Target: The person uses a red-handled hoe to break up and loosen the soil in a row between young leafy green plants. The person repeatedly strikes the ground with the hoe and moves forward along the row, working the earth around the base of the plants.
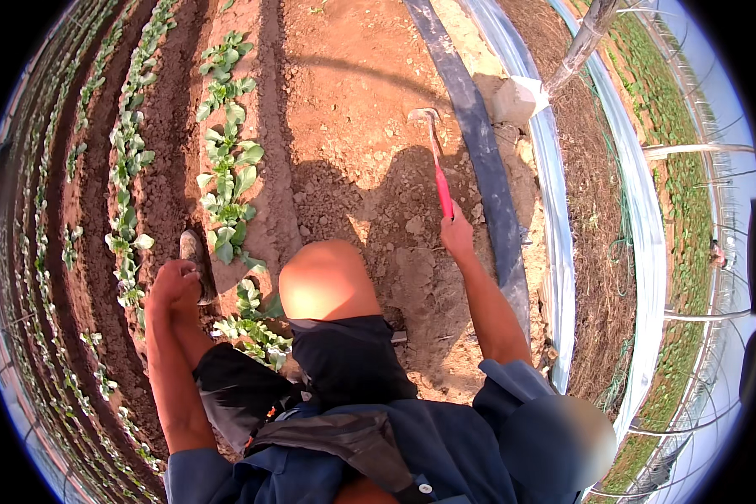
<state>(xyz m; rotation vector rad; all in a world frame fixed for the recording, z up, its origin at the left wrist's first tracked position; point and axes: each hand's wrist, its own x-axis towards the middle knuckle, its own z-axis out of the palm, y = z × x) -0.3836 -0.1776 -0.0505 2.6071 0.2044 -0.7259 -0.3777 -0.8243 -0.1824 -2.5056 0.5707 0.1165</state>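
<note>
My right hand (457,232) is closed around the red handle of a small hand hoe (442,189). Its metal blade rests on the bare brown soil (359,113) ahead, close to a dark plastic strip (479,132). With fingers curled, my left hand (175,280) is over my lower left leg, just behind my soil-covered shoe (192,249); whether anything is in it cannot be made out. A row of leafy green plants (227,170) grows between that shoe and my bent right knee (331,277). The hoe stands to the right of this row.
More planted rows (126,183) run along the left, with furrows between them. On the right are folded clear plastic sheeting (554,183), a slanted post (579,50) in a pale block (516,101), dry straw (598,220) and green netting cord (620,246). Hoop frames curve beyond.
</note>
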